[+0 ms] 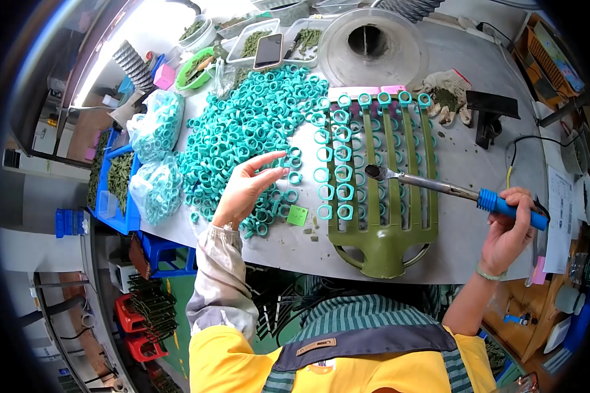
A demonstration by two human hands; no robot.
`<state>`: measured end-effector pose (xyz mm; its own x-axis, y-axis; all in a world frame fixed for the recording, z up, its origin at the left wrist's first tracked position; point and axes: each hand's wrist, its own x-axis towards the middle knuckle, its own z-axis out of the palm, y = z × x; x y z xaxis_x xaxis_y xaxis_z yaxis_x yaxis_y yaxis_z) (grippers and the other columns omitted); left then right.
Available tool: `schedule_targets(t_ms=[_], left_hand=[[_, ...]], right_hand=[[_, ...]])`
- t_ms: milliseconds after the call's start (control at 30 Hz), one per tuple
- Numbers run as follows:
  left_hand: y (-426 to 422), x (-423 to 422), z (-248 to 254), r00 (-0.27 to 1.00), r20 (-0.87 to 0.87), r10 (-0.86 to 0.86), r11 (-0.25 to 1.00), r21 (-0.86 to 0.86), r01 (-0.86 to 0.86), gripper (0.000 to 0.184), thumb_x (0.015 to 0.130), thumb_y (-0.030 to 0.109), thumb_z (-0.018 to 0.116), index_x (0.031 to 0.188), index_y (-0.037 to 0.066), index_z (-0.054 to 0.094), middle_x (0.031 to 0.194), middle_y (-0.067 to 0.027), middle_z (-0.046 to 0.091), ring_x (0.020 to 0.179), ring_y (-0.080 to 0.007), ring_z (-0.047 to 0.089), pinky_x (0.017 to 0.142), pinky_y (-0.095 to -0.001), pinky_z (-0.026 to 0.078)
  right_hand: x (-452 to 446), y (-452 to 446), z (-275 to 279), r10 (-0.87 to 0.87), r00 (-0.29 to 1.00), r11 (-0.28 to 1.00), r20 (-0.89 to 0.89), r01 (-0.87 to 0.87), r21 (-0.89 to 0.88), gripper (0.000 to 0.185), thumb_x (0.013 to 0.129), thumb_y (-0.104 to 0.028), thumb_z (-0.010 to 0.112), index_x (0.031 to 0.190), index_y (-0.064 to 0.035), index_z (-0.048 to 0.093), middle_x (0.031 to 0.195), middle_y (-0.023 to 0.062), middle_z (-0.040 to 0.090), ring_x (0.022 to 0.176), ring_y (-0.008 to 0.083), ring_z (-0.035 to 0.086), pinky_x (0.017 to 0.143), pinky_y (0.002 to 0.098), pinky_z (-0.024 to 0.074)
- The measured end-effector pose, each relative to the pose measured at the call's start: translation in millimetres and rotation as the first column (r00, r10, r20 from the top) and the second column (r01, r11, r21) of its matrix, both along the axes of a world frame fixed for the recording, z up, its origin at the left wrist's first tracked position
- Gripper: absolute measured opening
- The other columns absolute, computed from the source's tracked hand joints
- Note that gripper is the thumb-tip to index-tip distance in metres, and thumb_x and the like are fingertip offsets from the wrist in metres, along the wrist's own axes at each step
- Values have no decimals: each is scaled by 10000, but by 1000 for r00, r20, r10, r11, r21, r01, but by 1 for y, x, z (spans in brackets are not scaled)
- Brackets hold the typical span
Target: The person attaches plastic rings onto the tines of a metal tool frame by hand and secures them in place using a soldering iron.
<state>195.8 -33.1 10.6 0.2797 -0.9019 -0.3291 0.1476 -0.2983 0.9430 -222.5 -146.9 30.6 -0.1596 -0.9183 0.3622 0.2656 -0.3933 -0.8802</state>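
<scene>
My right hand (510,229) grips the blue handle of a soldering iron (439,186), whose dark, wide tip hovers over a green slatted plastic part (383,252). My left hand (252,187) is raised by a large pile of teal rings (242,124), thumb and index finger apart, with nothing visible between them. Teal rings (343,173) stand in columns along the left side of the green part, and more sit at the top ends of its slats. A green paper note (297,215) lies between the pile and the part.
Bags of teal rings (156,190) and a blue tray (120,180) stand at the left. At the back are a phone (268,51), plastic tubs (305,40) and a round metal hood (373,49). A glove (447,92) and a black stand (488,118) lie at the right.
</scene>
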Motion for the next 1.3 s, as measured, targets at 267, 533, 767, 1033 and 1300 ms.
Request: schedule_targets(t_ms=[267,533,767,1033,1300], left_hand=[[-36,-37,20,844,535,-30,954,-237,184,281,934,10,672,1215,11,669,1174,-47,618,987,-83,624,837,-220,547],[-114,-80,3,491,858,153,835,-378,400,308,827,80,772,1133,109,739,1143,-90,713,1127,-281,625,988,-379,482],[-138,-84,-7,375,919,125,803,-316,505,275,831,78,747,1106,87,731,1144,-72,708,1109,-282,622,966,-383,489],[-142,-79,-7,360,928,99,783,-296,547,274,831,86,746,1105,86,724,1139,-68,706,1093,-290,616,970,-391,482],[-79,-3,9,547,833,90,959,-219,177,112,875,66,715,977,20,704,909,-112,663,847,-262,663,768,-335,526]], right_hand=[[14,-6,-2,8,1000,1000,3,-8,-11,234,1005,-151,537,867,14,629,947,122,625,714,150,586,510,253,458],[39,-22,-18,26,1000,1000,-4,-26,-14,221,1020,-116,521,908,43,627,979,120,646,656,154,599,582,274,506],[49,-32,-31,69,998,997,0,-69,-26,212,1023,-113,534,936,51,637,985,126,668,657,149,639,598,269,545],[34,-26,-17,11,1000,1000,3,-11,-24,220,1006,-105,538,881,49,634,960,124,656,623,147,599,546,265,509],[20,-16,-13,-31,998,999,47,30,15,231,996,-141,558,854,18,647,938,129,652,665,147,594,488,244,473]])
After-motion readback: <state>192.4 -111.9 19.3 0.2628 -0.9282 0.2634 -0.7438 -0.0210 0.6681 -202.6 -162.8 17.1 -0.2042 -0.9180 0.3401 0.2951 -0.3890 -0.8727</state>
